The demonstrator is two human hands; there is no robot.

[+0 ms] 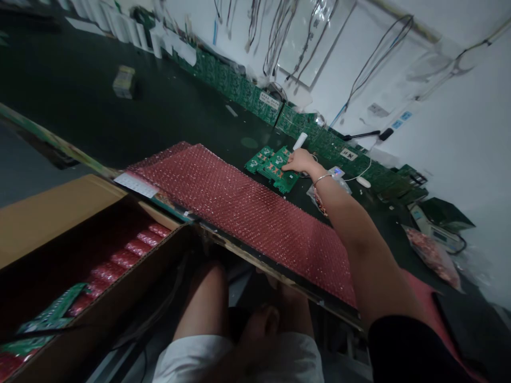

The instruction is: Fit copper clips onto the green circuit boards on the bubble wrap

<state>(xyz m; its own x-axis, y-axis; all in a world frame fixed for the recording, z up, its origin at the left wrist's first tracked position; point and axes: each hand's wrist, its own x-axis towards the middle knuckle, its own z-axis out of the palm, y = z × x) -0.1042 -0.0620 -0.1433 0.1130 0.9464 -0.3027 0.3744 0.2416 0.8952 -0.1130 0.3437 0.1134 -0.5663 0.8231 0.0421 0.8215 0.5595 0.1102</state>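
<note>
My right hand is stretched far across the dark table to a small pile of green circuit boards. Its fingers are pinched on the edge of the top board. A bracelet sits on that wrist. A white marker-like stick lies just beyond the hand. My left hand rests low in my lap between my knees, in dim light, with its fingers hard to make out. A long sheet of red bubble wrap lies on the table between me and the boards.
An open cardboard box at the lower left holds red bubble-wrapped rolls and green boards. Rows of green boards stand along the back wall under hanging cables. A bag of red parts lies at the right.
</note>
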